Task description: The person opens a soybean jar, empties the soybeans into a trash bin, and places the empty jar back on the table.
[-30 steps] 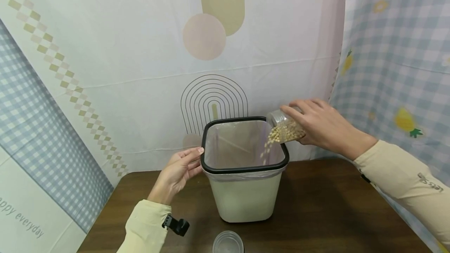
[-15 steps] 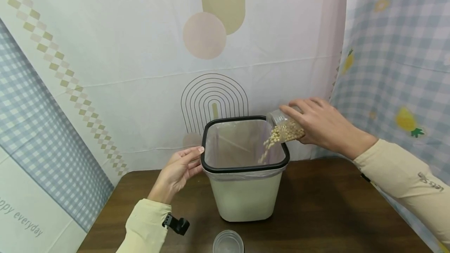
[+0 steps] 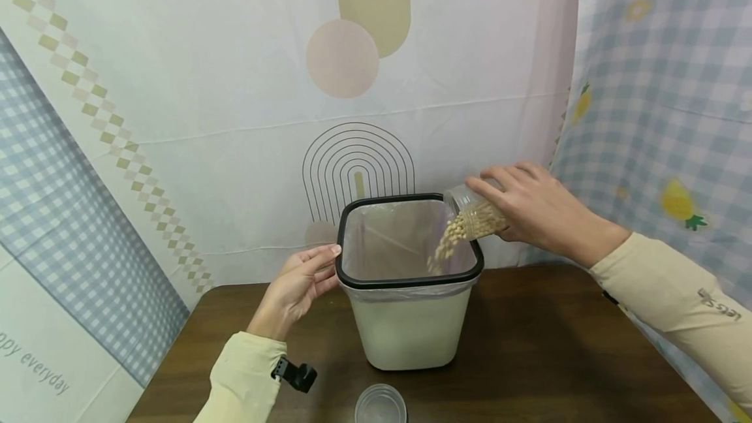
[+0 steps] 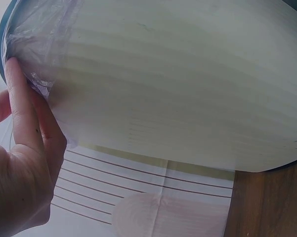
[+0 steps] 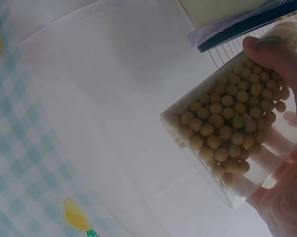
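Observation:
A pale trash can (image 3: 411, 331) with a black rim (image 3: 411, 284) and a thin plastic liner (image 3: 388, 240) stands upright on the table. At its left side, my left hand (image 3: 296, 289) touches the rim from outside; the left wrist view has my fingers (image 4: 23, 113) against the gathered liner below the rim. My right hand (image 3: 529, 211) grips a clear jar (image 3: 461, 198), tipped with its mouth over the can's right edge. Soybeans (image 3: 449, 240) stream from it into the can. Many soybeans (image 5: 227, 116) still lie inside the jar. The can's bottom is hidden.
A round clear lid (image 3: 380, 405) lies on the dark wooden table (image 3: 546, 338) in front of the can. A patterned cloth (image 3: 235, 70) hangs behind, and a checked curtain (image 3: 658, 116) hangs at the right.
Soybeans keep pouring, and the stream is thicker and reaches further left. The jar has tipped very slightly more. My left hand and the can stay in place.

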`<action>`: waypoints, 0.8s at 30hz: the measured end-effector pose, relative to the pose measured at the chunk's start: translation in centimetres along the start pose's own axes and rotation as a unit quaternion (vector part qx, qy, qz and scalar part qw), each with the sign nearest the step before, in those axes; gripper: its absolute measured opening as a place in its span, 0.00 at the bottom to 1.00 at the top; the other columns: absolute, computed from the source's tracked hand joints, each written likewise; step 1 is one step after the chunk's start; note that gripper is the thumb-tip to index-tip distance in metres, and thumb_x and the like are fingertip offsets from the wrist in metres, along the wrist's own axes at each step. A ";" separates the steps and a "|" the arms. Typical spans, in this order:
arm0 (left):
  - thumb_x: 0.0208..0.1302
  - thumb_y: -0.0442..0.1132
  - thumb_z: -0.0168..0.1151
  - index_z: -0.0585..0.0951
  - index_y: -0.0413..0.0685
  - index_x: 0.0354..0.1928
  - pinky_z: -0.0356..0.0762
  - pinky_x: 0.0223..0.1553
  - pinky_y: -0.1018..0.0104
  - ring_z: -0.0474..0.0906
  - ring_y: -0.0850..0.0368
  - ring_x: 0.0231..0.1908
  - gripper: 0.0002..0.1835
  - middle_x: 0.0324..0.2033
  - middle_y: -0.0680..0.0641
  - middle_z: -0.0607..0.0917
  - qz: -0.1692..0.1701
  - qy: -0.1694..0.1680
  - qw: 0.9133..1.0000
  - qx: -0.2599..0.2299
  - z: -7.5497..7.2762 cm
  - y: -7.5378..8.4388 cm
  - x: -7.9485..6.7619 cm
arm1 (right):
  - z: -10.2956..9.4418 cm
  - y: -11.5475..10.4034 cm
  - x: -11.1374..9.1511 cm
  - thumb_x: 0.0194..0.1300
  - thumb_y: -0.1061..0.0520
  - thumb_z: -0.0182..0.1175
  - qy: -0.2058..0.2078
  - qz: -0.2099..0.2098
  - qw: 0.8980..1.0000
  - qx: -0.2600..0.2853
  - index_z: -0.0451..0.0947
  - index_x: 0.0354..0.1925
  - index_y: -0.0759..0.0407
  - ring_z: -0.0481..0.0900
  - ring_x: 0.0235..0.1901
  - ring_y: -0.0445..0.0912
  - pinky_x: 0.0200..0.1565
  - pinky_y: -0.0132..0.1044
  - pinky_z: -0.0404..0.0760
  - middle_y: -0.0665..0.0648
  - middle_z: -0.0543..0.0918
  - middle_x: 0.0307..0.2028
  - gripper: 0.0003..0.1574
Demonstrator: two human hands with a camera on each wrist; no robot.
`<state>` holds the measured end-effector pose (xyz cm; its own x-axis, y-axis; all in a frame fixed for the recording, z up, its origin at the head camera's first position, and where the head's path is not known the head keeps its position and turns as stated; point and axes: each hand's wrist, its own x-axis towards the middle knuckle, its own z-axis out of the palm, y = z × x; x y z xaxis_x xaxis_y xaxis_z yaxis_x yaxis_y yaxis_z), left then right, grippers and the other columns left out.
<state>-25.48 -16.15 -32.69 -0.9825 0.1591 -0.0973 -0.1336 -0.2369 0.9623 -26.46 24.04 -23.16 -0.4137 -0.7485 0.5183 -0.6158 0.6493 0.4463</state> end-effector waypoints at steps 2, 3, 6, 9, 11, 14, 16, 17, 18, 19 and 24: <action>0.79 0.34 0.60 0.72 0.29 0.64 0.88 0.41 0.74 0.85 0.62 0.36 0.20 0.37 0.52 0.87 0.000 0.000 1.000 0.000 0.0 0.0 0.0 | 0.0 0.0 0.0 0.31 0.51 0.92 0.001 -0.001 1.000 0.000 0.72 0.68 0.58 0.82 0.51 0.61 0.54 0.63 0.81 0.64 0.81 0.54 0.66; 0.79 0.34 0.60 0.72 0.29 0.64 0.88 0.41 0.74 0.85 0.62 0.36 0.20 0.37 0.52 0.87 0.000 0.000 1.000 0.000 0.0 0.0 0.0 | 0.0 -0.1 0.1 0.30 0.51 0.92 0.004 -0.001 1.000 0.002 0.72 0.69 0.58 0.82 0.51 0.61 0.54 0.63 0.81 0.64 0.81 0.54 0.67; 0.79 0.34 0.59 0.72 0.29 0.65 0.88 0.40 0.74 0.85 0.62 0.36 0.20 0.37 0.52 0.87 0.000 0.001 1.000 -0.001 0.0 -0.1 0.0 | 0.1 -0.2 0.1 0.28 0.52 0.92 0.012 -0.005 1.000 0.006 0.72 0.69 0.58 0.82 0.51 0.61 0.53 0.63 0.81 0.64 0.81 0.54 0.68; 0.79 0.34 0.59 0.72 0.29 0.65 0.88 0.40 0.74 0.85 0.62 0.36 0.20 0.37 0.52 0.87 -0.001 0.003 1.000 -0.001 0.1 -0.1 0.1 | 0.2 -0.2 0.0 0.27 0.52 0.92 0.019 -0.009 1.000 0.009 0.72 0.69 0.58 0.83 0.50 0.61 0.52 0.63 0.81 0.64 0.81 0.54 0.69; 0.79 0.34 0.59 0.72 0.30 0.65 0.88 0.40 0.74 0.85 0.62 0.36 0.20 0.37 0.52 0.86 -0.002 0.004 1.000 -0.001 0.1 -0.1 0.1 | 0.2 -0.3 0.0 0.27 0.52 0.92 0.019 -0.011 1.000 0.009 0.72 0.69 0.58 0.83 0.50 0.61 0.51 0.63 0.81 0.64 0.81 0.54 0.69; 0.78 0.34 0.59 0.72 0.30 0.64 0.88 0.40 0.74 0.85 0.62 0.36 0.19 0.37 0.52 0.86 -0.002 0.005 1.000 0.000 0.1 -0.1 0.1 | 0.2 -0.3 0.1 0.27 0.53 0.92 0.015 -0.011 1.000 0.007 0.72 0.69 0.59 0.82 0.50 0.61 0.52 0.62 0.81 0.64 0.80 0.54 0.69; 0.79 0.34 0.59 0.72 0.30 0.64 0.88 0.40 0.74 0.85 0.62 0.36 0.19 0.37 0.52 0.86 -0.002 0.005 1.000 0.001 0.1 0.0 0.0 | 0.1 -0.3 0.1 0.28 0.53 0.92 0.013 -0.012 1.000 0.006 0.72 0.69 0.59 0.82 0.50 0.61 0.52 0.62 0.81 0.64 0.80 0.54 0.68; 0.79 0.34 0.59 0.72 0.30 0.64 0.88 0.40 0.74 0.85 0.62 0.36 0.19 0.37 0.53 0.86 -0.002 0.005 1.000 0.002 0.1 0.0 0.0 | 0.1 -0.3 0.1 0.28 0.53 0.92 0.013 -0.013 1.000 0.006 0.72 0.69 0.59 0.82 0.50 0.61 0.52 0.62 0.81 0.64 0.80 0.54 0.68; 0.79 0.35 0.59 0.72 0.30 0.64 0.88 0.40 0.74 0.85 0.62 0.36 0.19 0.37 0.52 0.86 -0.002 0.005 1.000 0.003 0.1 0.0 0.0 | 0.1 -0.3 0.2 0.28 0.53 0.92 0.014 -0.013 1.000 0.006 0.72 0.69 0.59 0.82 0.50 0.61 0.52 0.62 0.81 0.64 0.80 0.54 0.68; 0.78 0.35 0.59 0.72 0.30 0.64 0.88 0.40 0.74 0.85 0.62 0.36 0.20 0.37 0.52 0.86 -0.002 0.005 1.000 0.003 0.1 0.0 0.0 | 0.1 -0.3 0.2 0.28 0.53 0.92 0.016 -0.014 1.000 0.007 0.72 0.69 0.59 0.82 0.50 0.61 0.52 0.62 0.81 0.64 0.80 0.54 0.68; 0.78 0.35 0.60 0.71 0.29 0.67 0.88 0.41 0.74 0.85 0.63 0.37 0.22 0.38 0.52 0.86 -0.001 0.004 1.000 0.006 0.1 0.0 0.0 | 0.2 -0.4 0.2 0.28 0.53 0.92 0.022 -0.018 1.000 0.006 0.72 0.68 0.59 0.83 0.49 0.61 0.52 0.62 0.81 0.64 0.80 0.53 0.68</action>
<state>-25.44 -16.11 -32.65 -0.9831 0.1527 -0.1014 -0.1346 -0.2259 0.9648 -26.42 23.59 -23.35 -0.3608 -0.7643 0.5345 -0.6376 0.6204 0.4566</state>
